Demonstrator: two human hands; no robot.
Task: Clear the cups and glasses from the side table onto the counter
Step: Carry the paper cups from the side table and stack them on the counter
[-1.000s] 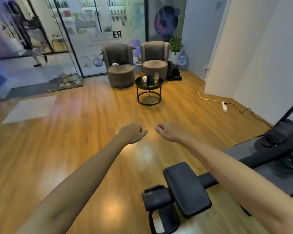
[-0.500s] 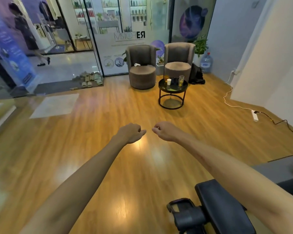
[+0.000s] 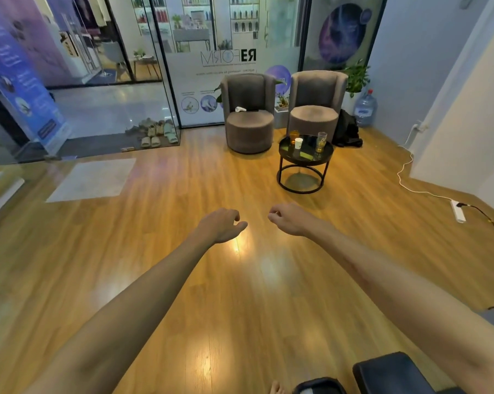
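A round black side table [image 3: 285, 151] stands across the wooden floor in front of two armchairs. On it are a small white paper cup [image 3: 298, 143], a short glass of amber liquid [image 3: 294, 136] behind the cup, and a tall clear glass [image 3: 321, 141] with yellowish liquid at the right. Both my arms stretch forward over the floor, well short of the table. My left hand [image 3: 221, 225] and my right hand [image 3: 288, 218] hang with fingers loosely curled and hold nothing. No counter is in view.
Two grey armchairs [image 3: 250, 112] stand behind the table, with a black bag [image 3: 348, 131] and a water bottle [image 3: 365, 108] to their right. A white power strip [image 3: 457, 211] and its cable lie on the floor at right. Black exercise equipment [image 3: 393, 373] sits at bottom right. Glass walls run along the left.
The view has swung left and moved closer to the side table, which now looks larger. The black equipment has slid toward the bottom right corner. Both hands stay loosely curled and empty.
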